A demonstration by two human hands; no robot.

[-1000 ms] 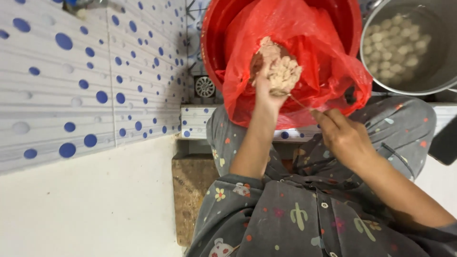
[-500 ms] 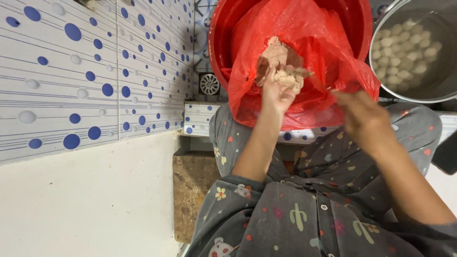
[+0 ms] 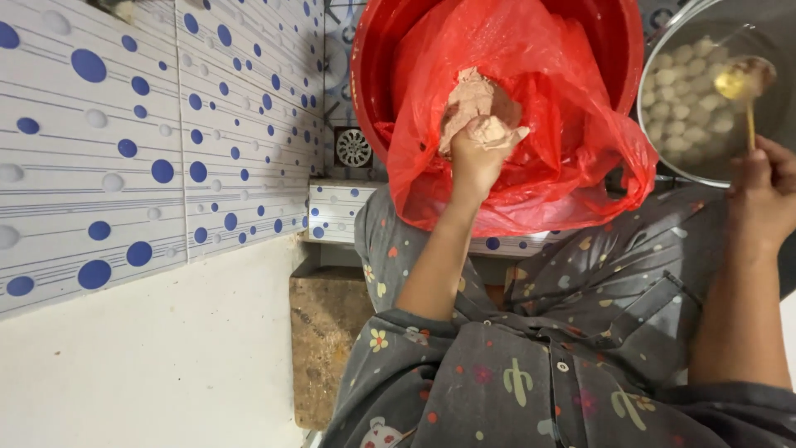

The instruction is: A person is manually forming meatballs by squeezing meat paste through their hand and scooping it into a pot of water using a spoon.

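In left hand [image 3: 479, 153] grip: paste lump [image 3: 477, 104], squeezed.

There is one red basin [image 3: 618, 50]; one red plastic bag [image 3: 564, 124] sits in it; one lump of pinkish paste [image 3: 473, 99] shows; there is one metal pot [image 3: 663, 116]. One spoon [image 3: 746, 83] is over it; the pale balls [image 3: 680, 91] inside are too many to count surely. Two hands show, the left hand [image 3: 481, 149] and the right hand [image 3: 763, 195]; one floor drain [image 3: 354, 148] shows.

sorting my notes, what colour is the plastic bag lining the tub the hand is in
Red: the plastic bag is translucent red inside a red tub, seen in the head view.
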